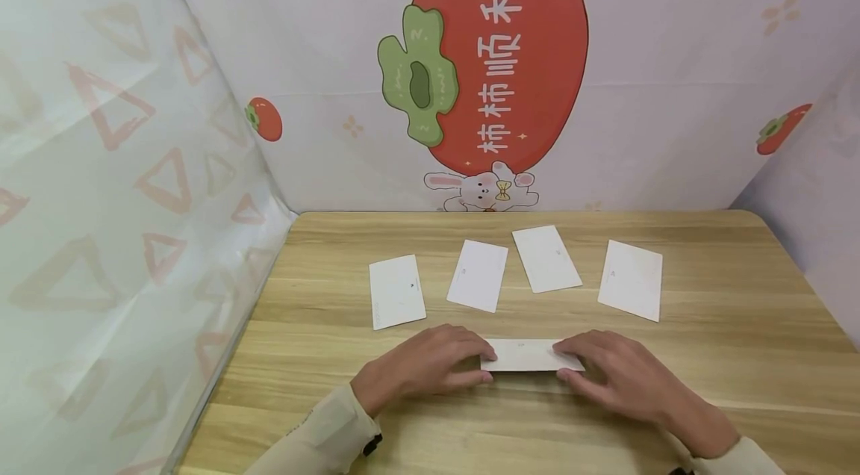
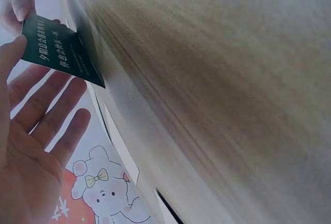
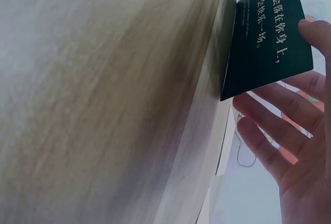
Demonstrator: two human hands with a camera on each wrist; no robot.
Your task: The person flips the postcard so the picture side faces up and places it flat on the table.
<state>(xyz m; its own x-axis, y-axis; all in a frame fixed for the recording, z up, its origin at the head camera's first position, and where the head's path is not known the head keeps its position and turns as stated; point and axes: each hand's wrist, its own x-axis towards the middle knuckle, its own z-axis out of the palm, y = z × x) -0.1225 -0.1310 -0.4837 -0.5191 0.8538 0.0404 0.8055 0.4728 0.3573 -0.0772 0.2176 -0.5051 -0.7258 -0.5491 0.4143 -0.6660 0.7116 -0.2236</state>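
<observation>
Two hands [image 1: 433, 359] [image 1: 618, 370], card [image 1: 527, 355] in apparent pinch

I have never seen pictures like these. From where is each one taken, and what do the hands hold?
There is no machine here, only a person's two bare hands. The wide picture comes from a camera on the head, looking forward and down. The other two come from cameras on the left and right wrists, each watching its own hand. On the wooden table lie four cards, white side up. The left hand and the right hand hold a fifth card, tilted, one at each end. The wrist views show its dark green side with pale writing.
</observation>
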